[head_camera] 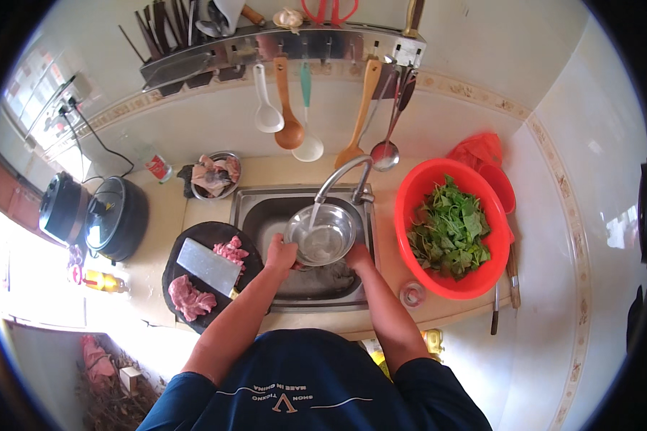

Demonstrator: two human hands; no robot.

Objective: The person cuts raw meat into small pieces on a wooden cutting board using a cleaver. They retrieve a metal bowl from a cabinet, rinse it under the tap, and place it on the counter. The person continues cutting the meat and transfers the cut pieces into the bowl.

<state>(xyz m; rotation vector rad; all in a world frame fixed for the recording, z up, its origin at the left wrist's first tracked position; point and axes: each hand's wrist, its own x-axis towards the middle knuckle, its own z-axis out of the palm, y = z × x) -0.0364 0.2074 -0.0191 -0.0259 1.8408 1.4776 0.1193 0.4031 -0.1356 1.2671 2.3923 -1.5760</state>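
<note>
Water runs from the curved metal faucet (343, 171) into a round stainless steel bowl (326, 256). My left hand (282, 252) grips the bowl's left rim, thumb on top. At its right side my right hand (360, 257) holds on, with its fingers partly hidden by the bowl. Some water stands in the bowl, which is over the stainless steel sink (264, 275). To the left, a round dark cutting board (175, 253) carries a cleaver (209, 266), a lump of raw meat (190, 298) and a pile of cut meat pieces (232, 250).
A red plastic basin (404, 253) of leafy greens (452, 231) stands right of the sink, near a small glass jar (412, 294). Behind the board is a metal bowl of raw meat (215, 175). Ladles (288, 129) hang above. A black electric pot (117, 218) stands left.
</note>
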